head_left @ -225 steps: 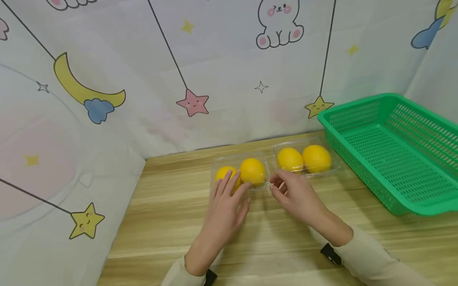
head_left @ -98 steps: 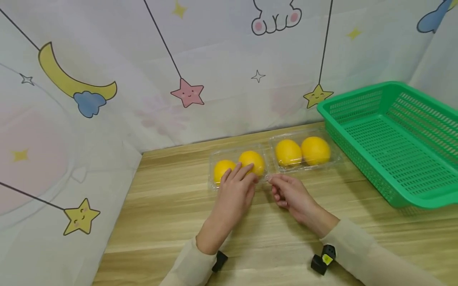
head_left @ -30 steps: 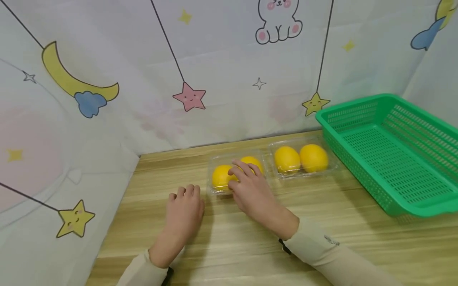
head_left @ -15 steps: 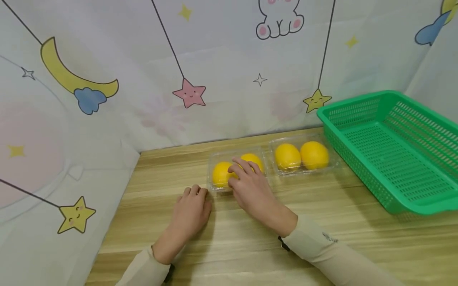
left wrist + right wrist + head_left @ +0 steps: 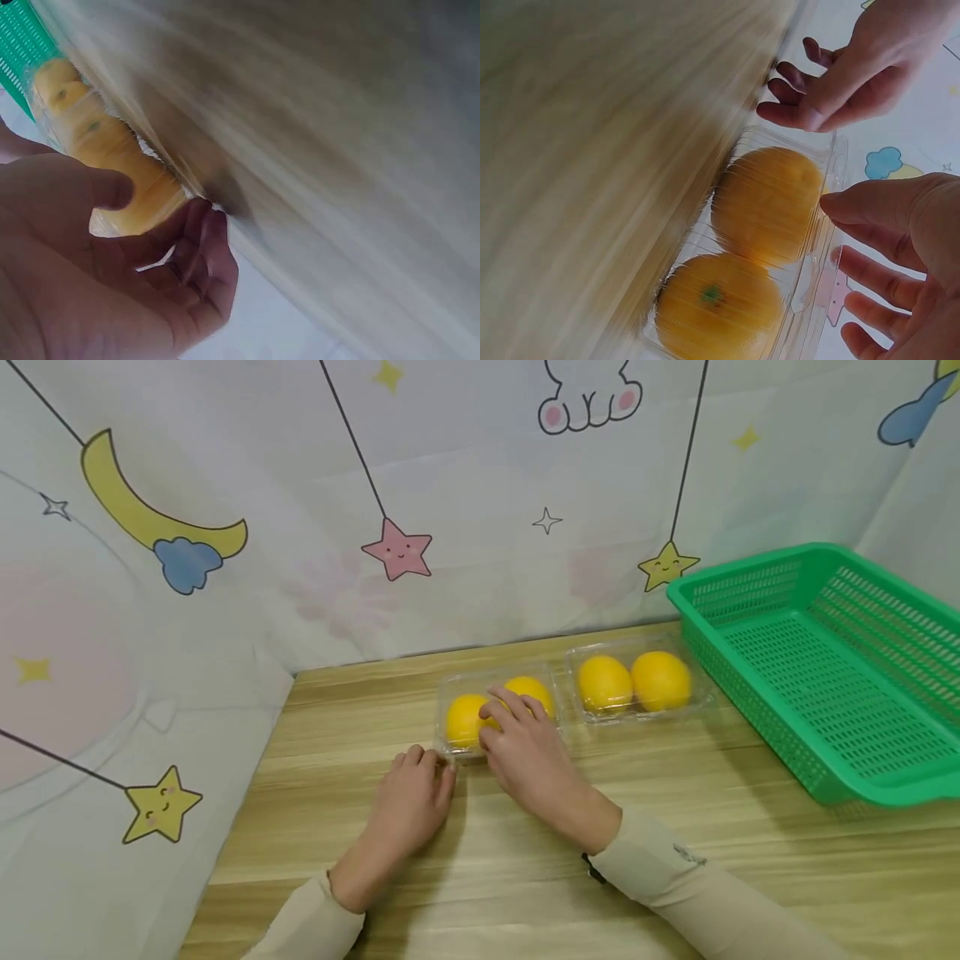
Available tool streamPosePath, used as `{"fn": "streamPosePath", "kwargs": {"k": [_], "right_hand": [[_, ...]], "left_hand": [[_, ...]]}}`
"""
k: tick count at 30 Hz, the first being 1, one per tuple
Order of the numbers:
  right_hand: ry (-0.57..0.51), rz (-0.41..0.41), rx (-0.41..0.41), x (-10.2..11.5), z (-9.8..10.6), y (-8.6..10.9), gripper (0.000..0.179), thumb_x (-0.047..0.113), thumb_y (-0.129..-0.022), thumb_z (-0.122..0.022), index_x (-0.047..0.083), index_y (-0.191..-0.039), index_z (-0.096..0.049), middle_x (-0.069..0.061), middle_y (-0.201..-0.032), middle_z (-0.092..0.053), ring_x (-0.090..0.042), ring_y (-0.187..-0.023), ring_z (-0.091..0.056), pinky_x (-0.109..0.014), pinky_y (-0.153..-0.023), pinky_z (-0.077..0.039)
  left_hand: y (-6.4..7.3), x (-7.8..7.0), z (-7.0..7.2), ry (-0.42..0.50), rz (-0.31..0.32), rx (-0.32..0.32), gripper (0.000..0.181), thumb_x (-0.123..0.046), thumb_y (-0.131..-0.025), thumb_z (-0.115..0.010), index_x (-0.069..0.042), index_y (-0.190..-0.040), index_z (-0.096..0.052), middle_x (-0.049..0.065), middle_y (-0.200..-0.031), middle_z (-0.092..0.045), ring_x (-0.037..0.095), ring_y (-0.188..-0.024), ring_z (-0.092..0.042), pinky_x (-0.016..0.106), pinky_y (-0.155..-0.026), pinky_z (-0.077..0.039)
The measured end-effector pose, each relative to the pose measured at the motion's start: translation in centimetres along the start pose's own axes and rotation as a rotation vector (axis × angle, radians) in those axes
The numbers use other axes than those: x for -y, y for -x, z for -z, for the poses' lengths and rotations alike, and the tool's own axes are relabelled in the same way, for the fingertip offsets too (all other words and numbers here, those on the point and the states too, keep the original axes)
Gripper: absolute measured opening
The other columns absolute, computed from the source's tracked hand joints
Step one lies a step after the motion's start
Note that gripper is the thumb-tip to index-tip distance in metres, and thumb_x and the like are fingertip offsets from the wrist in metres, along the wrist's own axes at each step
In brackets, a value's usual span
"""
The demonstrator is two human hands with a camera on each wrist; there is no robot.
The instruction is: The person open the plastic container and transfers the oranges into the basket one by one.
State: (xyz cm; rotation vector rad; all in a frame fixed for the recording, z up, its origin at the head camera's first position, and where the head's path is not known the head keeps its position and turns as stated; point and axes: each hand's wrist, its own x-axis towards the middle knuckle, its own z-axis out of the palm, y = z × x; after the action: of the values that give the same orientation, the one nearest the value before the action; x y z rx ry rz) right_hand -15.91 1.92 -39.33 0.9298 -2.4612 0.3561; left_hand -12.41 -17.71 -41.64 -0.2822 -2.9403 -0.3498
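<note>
A clear plastic clamshell box point(image 5: 456, 685) holding two oranges stands at the middle of the table in the head view. My right hand point(image 5: 528, 756) is over its lid with loosely bent fingers, partly hiding the oranges. In the right wrist view, the thumb and fingers point(image 5: 885, 214) lie along the lid's edge, over one orange point(image 5: 769, 202). At the box's front left corner is my left hand point(image 5: 408, 797), fingertips right at the edge. Seen from the left wrist, its fingers point(image 5: 217, 262) bend loosely toward the box end, thumb apart.
A second clear box point(image 5: 572, 693) with two oranges point(image 5: 662, 681) stands just to the right. Beyond it a green plastic basket point(image 5: 750, 710) with slotted walls is at the table's right. A cartoon-print cloth point(image 5: 480, 602) hangs behind the wooden table point(image 5: 337, 727).
Earlier my left hand lay on the left box while my right pinched at its right front corner. My right hand then moved over the lid; my left slid rightward to the left corner.
</note>
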Motion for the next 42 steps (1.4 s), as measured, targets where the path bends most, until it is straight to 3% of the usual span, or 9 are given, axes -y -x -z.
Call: {"fn": "streamPosePath", "kwargs": {"k": [5, 7, 15, 19, 22, 30, 34, 42], "right_hand": [[0.019, -0.010, 0.008, 0.2, 0.0, 0.1, 0.008, 0.011, -0.093, -0.081, 0.012, -0.086, -0.077, -0.005, -0.118, -0.070, -0.033, -0.143, -0.051, -0.049, -0.112, -0.046], [0.025, -0.013, 0.010, 0.2, 0.0, 0.0, 0.008, 0.011, -0.093, -0.081, 0.012, -0.086, -0.077, -0.005, -0.118, -0.070, -0.033, -0.143, -0.051, -0.049, -0.111, -0.046], [0.003, -0.021, 0.030, 0.3, 0.1, 0.0, 0.007, 0.010, -0.092, -0.082, 0.011, -0.088, -0.076, -0.006, -0.119, -0.068, -0.035, -0.144, -0.050, -0.050, -0.111, -0.045], [-0.012, -0.020, 0.040, 0.4, 0.1, 0.0, 0.007, 0.010, -0.093, -0.081, 0.010, -0.088, -0.076, -0.007, -0.120, -0.068, -0.035, -0.145, -0.049, -0.050, -0.111, -0.046], [-0.011, -0.017, 0.031, 0.5, 0.1, 0.0, 0.007, 0.009, -0.093, -0.080, 0.010, -0.088, -0.076, -0.007, -0.119, -0.068, -0.035, -0.144, -0.049, -0.050, -0.112, -0.045], [0.007, -0.022, 0.036, 0.5, 0.3, -0.1, 0.006, 0.010, -0.092, -0.082, 0.011, -0.089, -0.077, -0.007, -0.119, -0.068, -0.035, -0.145, -0.049, -0.050, -0.113, -0.045], [0.015, -0.022, 0.035, 0.5, 0.3, -0.2, 0.005, 0.010, -0.092, -0.081, 0.010, -0.090, -0.077, -0.007, -0.120, -0.068, -0.034, -0.145, -0.049, -0.050, -0.113, -0.045], [0.017, -0.024, 0.037, 0.4, 0.2, -0.2, 0.005, 0.010, -0.092, -0.080, 0.010, -0.090, -0.076, -0.006, -0.119, -0.068, -0.033, -0.145, -0.049, -0.049, -0.113, -0.044]], "left_hand": [[0.3, -0.6, 0.1, -0.028, 0.022, 0.007, 0.036, -0.033, -0.109, -0.057, -0.001, -0.103, -0.072, 0.014, -0.096, -0.067, 0.034, -0.087, -0.063, 0.050, -0.073, -0.057], [0.3, -0.7, 0.1, 0.004, 0.032, 0.011, 0.037, -0.033, -0.109, -0.056, -0.001, -0.104, -0.073, 0.014, -0.096, -0.067, 0.034, -0.087, -0.064, 0.050, -0.073, -0.058], [-0.1, -0.3, 0.2, 0.372, 0.141, 0.051, 0.025, -0.025, -0.108, -0.058, -0.003, -0.108, -0.070, 0.006, -0.095, -0.068, 0.020, -0.083, -0.063, 0.040, -0.074, -0.055], [0.2, -0.1, -0.6, 0.462, 0.178, 0.021, 0.020, -0.021, -0.104, -0.058, -0.004, -0.108, -0.067, 0.004, -0.094, -0.067, 0.013, -0.080, -0.060, 0.033, -0.074, -0.053], [0.3, 0.1, -0.7, 0.433, 0.161, 0.014, 0.019, -0.020, -0.103, -0.059, -0.002, -0.106, -0.066, 0.005, -0.093, -0.065, 0.015, -0.080, -0.059, 0.034, -0.075, -0.052], [-0.8, 2.0, 0.6, 0.153, 0.072, 0.003, 0.033, -0.025, -0.103, -0.060, 0.004, -0.116, -0.068, 0.015, -0.101, -0.070, 0.034, -0.090, -0.065, 0.050, -0.082, -0.056], [-1.0, 2.6, 0.8, 0.114, 0.030, -0.034, 0.031, -0.027, -0.104, -0.059, -0.001, -0.113, -0.071, 0.013, -0.101, -0.073, 0.033, -0.092, -0.066, 0.052, -0.082, -0.055], [-1.0, 2.5, 1.2, -0.033, -0.097, -0.096, 0.031, -0.035, -0.100, -0.065, -0.006, -0.103, -0.075, 0.008, -0.103, -0.072, 0.034, -0.097, -0.064, 0.052, -0.081, -0.053]]}}
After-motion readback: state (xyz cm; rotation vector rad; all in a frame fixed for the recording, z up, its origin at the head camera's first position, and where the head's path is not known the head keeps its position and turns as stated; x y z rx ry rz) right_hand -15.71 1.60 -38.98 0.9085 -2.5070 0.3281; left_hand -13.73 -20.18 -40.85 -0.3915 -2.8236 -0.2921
